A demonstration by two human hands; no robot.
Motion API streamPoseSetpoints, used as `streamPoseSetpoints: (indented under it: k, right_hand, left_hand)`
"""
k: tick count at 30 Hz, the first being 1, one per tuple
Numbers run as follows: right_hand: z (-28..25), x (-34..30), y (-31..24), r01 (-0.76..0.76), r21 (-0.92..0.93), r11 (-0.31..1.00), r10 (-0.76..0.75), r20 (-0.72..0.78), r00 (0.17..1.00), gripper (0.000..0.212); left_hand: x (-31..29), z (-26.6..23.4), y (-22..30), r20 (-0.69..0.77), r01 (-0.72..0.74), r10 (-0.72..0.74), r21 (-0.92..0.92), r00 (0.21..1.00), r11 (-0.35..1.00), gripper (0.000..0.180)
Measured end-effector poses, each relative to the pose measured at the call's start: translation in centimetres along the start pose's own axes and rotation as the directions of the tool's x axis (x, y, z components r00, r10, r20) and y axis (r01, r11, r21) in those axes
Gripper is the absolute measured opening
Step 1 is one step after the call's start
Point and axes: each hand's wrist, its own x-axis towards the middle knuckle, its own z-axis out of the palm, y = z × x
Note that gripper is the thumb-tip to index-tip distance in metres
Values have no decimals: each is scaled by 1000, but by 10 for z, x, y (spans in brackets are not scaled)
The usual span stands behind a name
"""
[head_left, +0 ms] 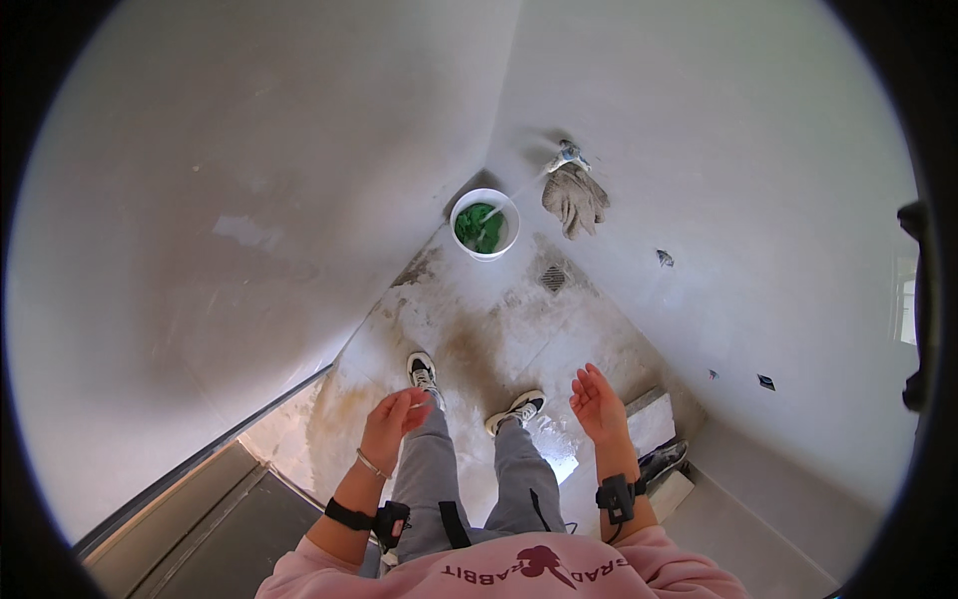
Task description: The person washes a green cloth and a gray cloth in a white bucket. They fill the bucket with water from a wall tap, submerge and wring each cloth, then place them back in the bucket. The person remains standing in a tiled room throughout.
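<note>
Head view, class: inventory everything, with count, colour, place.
Walls: several, whitish, around
Round bucket: one, white, green contents, far corner
Tap: one, silvery, right wall
Stream or hose: one, pale, above bucket
Draped cloth: one, grey-brown, below tap
Slotted drain: one, grey, floor
Holes: three, dark, right wall
Blocks: two, pale, lower right
Shoes: two, black-white, feet
Trousers: one, grey, legs
Top: one, pink, bottom
Straps: two, black, forearms
Left hand: one, bare, left
Right hand: one, bare, right
</note>
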Motion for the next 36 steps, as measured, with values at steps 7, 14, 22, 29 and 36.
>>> streamPoseSetpoints:
  k: [7,14,22,29,36]
  right_hand:
    - [-11,6,0,4,10,1000,-4,-2,1000,28]
    - [-19,4,-2,-1,36,999,2,-9,1000,28]
    - [-25,1,-6,12,68,998,-14,17,1000,28]
    - [-40,0,-10,24,68,997,-22,-35,999,26]
    - [-41,1,-9,9,111,994,-2,-62,998,26]
  left_hand:
    - [38,51,52,124,32,47,-566,991,824,36]
    - [47,91,81,318,110,139,-652,938,750,30]
    - [75,82,32,168,141,-64,-499,984,855,19]
    - [73,65,13,-17,-33,29,-312,999,949,53]
    - [80,44,22,-144,-76,34,-299,989,951,62]
